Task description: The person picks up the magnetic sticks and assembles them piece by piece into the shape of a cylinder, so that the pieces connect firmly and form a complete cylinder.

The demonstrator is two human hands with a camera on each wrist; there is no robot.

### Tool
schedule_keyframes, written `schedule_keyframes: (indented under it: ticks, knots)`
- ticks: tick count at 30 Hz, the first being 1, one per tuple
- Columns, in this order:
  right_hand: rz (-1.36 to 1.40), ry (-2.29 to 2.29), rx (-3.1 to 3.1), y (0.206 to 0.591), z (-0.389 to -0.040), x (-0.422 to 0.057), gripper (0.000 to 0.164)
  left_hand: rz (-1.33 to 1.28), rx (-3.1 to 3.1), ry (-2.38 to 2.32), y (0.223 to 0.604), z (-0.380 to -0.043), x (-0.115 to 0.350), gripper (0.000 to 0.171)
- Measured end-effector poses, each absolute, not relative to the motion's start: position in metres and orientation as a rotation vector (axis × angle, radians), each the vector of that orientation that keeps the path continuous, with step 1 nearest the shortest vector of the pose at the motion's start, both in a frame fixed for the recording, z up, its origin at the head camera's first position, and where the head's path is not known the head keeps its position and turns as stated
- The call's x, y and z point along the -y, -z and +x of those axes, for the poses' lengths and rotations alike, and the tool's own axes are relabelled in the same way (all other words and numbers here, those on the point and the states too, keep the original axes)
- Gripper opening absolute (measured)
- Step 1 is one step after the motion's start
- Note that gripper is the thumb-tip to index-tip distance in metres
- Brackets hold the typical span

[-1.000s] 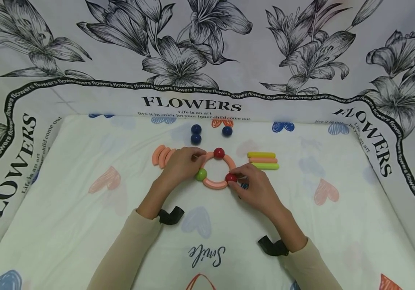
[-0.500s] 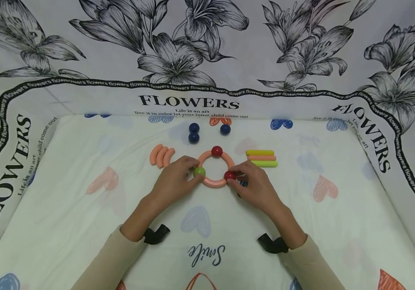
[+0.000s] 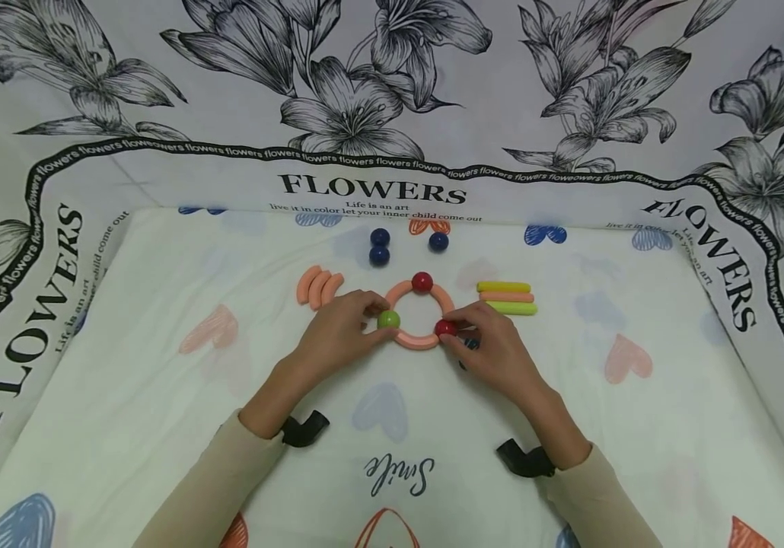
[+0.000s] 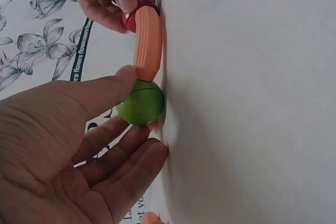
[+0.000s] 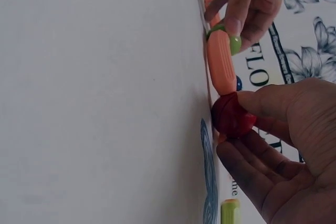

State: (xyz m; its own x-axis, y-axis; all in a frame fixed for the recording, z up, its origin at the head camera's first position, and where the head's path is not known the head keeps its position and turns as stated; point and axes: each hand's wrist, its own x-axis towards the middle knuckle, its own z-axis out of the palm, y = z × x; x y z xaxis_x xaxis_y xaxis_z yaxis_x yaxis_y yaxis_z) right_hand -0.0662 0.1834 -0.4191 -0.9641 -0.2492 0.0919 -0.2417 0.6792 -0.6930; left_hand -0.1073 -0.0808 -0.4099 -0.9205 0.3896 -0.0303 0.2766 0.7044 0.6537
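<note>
A ring of curved orange rods joined by balls lies on the white cloth in the head view. My left hand pinches the green ball at the ring's left; the left wrist view shows the thumb above this green ball and fingers beneath. Across the ring, my right hand pinches a red ball, also seen as the red ball in the right wrist view. A second red ball tops the ring, untouched. The curved orange rod at the near side bridges the two held balls.
Beyond the ring sit dark blue balls and a single blue ball. Loose curved orange rods lie to the left, straight yellow, orange and green rods to the right. Printed hearts mark the white cloth.
My left hand has come down from the upper-left orange rod to the green ball and now pinches it. My right hand stays at the red ball. The head view has shifted slightly.
</note>
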Motion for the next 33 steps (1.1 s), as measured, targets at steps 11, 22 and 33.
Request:
schedule_keyframes:
  ticks: [11,22,33]
  knots:
    - [-0.452,1.167,-2.867,0.421,-0.068,-0.184,0.031,0.548,-2.749,-1.018,0.414,-0.105,0.083,0.037]
    - [-0.397,1.079,-2.96,0.414,-0.066,-0.197,0.031,0.567,-2.793,-0.967,0.414,-0.1,0.081,0.037]
    - [-0.251,0.96,-3.122,0.408,-0.076,-0.23,0.029,0.587,-2.8,-0.983,0.413,-0.103,0.08,0.034]
